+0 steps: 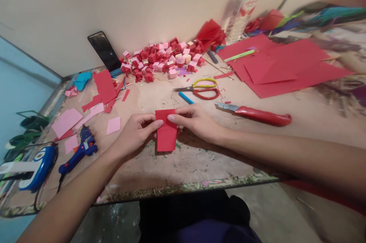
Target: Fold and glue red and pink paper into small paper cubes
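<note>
A small red paper piece (pixel 166 132) is held upright over the worktable (pixel 188 166) near its front edge. My left hand (pixel 136 131) pinches its left side, thumb on the front. From the right, my right hand (pixel 197 121) pinches its top edge with thumb and fingers. Both hands are closed on the paper. Nearest to them lie a blue pen (pixel 186 98) and the scissors (pixel 201 89) just behind.
A red-handled utility knife (pixel 259 115) lies right of my hands. Folded red and pink paper cubes (pixel 162 61) are heaped at the back by a phone (pixel 104 51). Red sheets (pixel 283 67) and a bottle (pixel 241 6) sit right; a blue glue gun (pixel 80 151) and pink scraps (pixel 67 121) left.
</note>
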`<state>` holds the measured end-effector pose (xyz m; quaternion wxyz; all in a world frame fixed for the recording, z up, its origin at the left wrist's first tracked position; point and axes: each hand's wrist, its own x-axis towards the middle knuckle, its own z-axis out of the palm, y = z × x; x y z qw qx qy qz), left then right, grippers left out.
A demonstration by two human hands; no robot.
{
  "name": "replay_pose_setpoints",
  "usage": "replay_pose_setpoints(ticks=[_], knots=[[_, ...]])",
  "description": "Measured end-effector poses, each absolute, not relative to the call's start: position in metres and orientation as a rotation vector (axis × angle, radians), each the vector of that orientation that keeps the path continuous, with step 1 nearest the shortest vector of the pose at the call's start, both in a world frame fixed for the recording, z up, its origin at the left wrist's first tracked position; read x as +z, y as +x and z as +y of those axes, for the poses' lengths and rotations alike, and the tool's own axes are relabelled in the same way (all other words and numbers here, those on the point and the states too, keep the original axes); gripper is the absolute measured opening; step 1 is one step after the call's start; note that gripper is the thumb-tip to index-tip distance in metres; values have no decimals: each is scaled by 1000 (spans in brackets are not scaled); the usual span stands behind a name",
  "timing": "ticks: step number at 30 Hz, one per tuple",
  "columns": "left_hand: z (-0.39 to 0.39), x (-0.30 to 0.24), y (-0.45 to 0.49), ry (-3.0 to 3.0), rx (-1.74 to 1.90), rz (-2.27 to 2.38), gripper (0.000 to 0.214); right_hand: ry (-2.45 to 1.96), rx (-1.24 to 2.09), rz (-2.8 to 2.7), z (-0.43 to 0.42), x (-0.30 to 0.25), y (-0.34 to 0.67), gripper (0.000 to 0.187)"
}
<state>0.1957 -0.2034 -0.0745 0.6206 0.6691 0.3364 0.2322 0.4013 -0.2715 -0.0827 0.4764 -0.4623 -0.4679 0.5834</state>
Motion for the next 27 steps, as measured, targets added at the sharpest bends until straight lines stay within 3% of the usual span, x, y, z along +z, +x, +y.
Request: replay_pose_setpoints(ticks=[21, 27], knots=[[-202, -73, 194, 1581, 453, 782, 30, -1034, 1448, -1052, -271, -84, 403, 46], [-208, -64, 199, 1572, 589, 817, 32, -1095, 1477, -1228, -272, -78, 403, 45]])
